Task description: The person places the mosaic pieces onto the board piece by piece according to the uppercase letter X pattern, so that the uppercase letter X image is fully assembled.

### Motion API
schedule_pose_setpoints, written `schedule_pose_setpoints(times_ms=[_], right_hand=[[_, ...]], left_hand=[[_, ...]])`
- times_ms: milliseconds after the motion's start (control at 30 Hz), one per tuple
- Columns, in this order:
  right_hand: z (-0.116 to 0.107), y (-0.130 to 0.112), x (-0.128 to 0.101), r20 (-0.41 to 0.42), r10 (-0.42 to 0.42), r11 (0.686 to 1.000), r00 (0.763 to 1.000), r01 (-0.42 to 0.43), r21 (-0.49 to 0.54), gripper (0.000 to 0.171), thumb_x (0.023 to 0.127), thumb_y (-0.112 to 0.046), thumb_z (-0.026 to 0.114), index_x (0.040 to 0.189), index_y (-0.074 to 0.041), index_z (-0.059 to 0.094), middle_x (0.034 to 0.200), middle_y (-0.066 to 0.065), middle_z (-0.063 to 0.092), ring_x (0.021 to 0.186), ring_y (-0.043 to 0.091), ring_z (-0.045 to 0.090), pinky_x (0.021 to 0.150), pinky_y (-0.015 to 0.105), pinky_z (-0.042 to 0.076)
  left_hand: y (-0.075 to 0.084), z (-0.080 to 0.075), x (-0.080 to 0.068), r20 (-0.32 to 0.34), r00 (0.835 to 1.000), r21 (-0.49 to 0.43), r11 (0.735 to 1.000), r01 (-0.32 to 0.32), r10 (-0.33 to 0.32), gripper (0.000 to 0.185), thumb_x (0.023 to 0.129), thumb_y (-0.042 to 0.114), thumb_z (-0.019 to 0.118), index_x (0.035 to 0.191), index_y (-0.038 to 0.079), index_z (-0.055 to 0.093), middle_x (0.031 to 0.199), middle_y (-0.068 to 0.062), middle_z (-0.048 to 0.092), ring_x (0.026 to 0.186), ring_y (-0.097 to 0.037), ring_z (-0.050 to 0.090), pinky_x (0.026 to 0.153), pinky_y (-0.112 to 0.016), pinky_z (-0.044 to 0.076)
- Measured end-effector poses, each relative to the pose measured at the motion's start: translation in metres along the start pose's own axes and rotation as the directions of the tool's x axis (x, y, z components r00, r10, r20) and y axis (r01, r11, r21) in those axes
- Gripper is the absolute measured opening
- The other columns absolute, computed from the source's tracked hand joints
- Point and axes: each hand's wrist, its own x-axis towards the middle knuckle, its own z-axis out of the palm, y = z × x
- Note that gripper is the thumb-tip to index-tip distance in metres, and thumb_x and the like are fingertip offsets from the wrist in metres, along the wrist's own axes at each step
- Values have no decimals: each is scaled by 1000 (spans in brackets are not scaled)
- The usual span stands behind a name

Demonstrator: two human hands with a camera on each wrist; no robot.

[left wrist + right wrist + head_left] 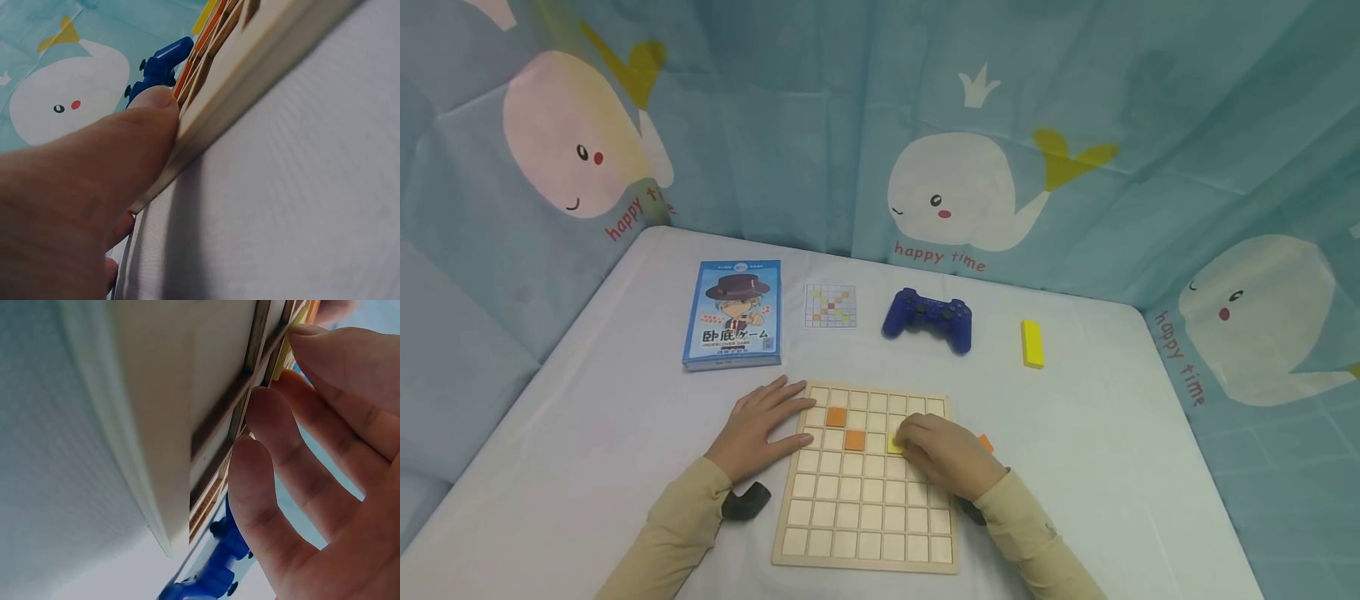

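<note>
A wooden grid board [867,557] with shallow square cells lies on the white table. Two orange square tiles sit in its cells, the upper orange tile [837,417] and the lower orange tile [854,440]. My left hand [760,433] rests at the board's left edge, fingers extended, with the thumb [156,106] on the frame in the left wrist view. My right hand [947,454] is over the right half of the board. Its thumb and a finger pinch a yellow tile [282,359] at a cell, and the other fingertips rest along the grid.
Behind the board stand a blue game box [737,312], a card with a coloured grid pattern [831,306], a blue game controller [928,317] and a yellow block [1032,344]. Beyond the right hand peeks another orange piece [986,443]. Whale-print curtains [775,125] border the table.
</note>
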Motion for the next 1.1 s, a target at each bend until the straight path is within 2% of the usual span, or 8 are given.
schedule_pose_setpoints(times_ms=[300, 467, 600, 733, 800, 933, 1100], right_hand=[[3, 2, -4, -21, -36, 999, 999, 36, -13, 15, 89, -16, 69, 103, -14, 66, 111, -4, 65, 105, 13, 63, 91, 27, 53], [-6, 3, -21, -65, -29, 999, 997, 26, -45, 17, 87, -16, 70, 103, -16, 66, 115, -1, 64, 108, 14, 62, 93, 29, 53], [-19, 4, -46, -103, 69, 994, 992, -77, -77, 25, 84, -16, 74, 107, -15, 64, 112, -2, 63, 99, 11, 63, 84, 28, 55], [-25, 7, -76, -141, 186, 974, 972, -202, -102, 29, 81, -15, 77, 106, -15, 64, 110, -5, 61, 93, 6, 62, 78, 25, 56], [-26, 10, -88, -163, 218, 964, 962, -239, -121, 28, 79, -14, 78, 103, -14, 64, 108, -5, 61, 92, 5, 61, 76, 23, 56], [-26, 12, -106, -163, 307, 933, 938, -330, -145, 27, 78, -16, 80, 100, -17, 65, 103, -8, 60, 89, 3, 60, 74, 22, 56], [-25, 11, -117, -125, 426, 887, 896, -441, -137, 28, 78, -22, 80, 102, -18, 66, 103, -10, 61, 94, 5, 60, 78, 27, 57]], left_hand=[[-1, 2, 0, -4, 1000, -6, 1000, -5, 5, 52, 84, 48, 67, 130, 25, 59, 149, -2, 44, 143, -31, 27, 113, -57, 20], [0, 3, 0, -7, 1000, -14, 1000, -9, 9, 52, 84, 47, 68, 130, 24, 59, 148, -2, 44, 142, -32, 27, 114, -57, 20], [-1, 4, 0, -14, 1000, -10, 1000, -14, 13, 52, 84, 48, 68, 130, 25, 59, 148, -2, 44, 142, -31, 28, 113, -57, 20], [-1, 3, 0, -18, 1000, -6, 1000, -17, 17, 52, 85, 48, 67, 130, 25, 59, 148, -2, 44, 142, -31, 27, 113, -58, 20], [-2, 3, 0, -19, 1000, -6, 1000, -16, 16, 52, 85, 48, 67, 131, 25, 59, 149, -1, 43, 143, -31, 27, 113, -58, 20], [-2, 2, 0, -21, 1000, -6, 1000, -13, 13, 52, 85, 48, 67, 131, 25, 59, 149, -1, 43, 143, -31, 27, 113, -58, 20], [-2, 1, 0, -20, 1000, -6, 1000, -18, 18, 52, 85, 48, 67, 131, 25, 59, 148, -2, 44, 142, -31, 28, 112, -59, 21]])
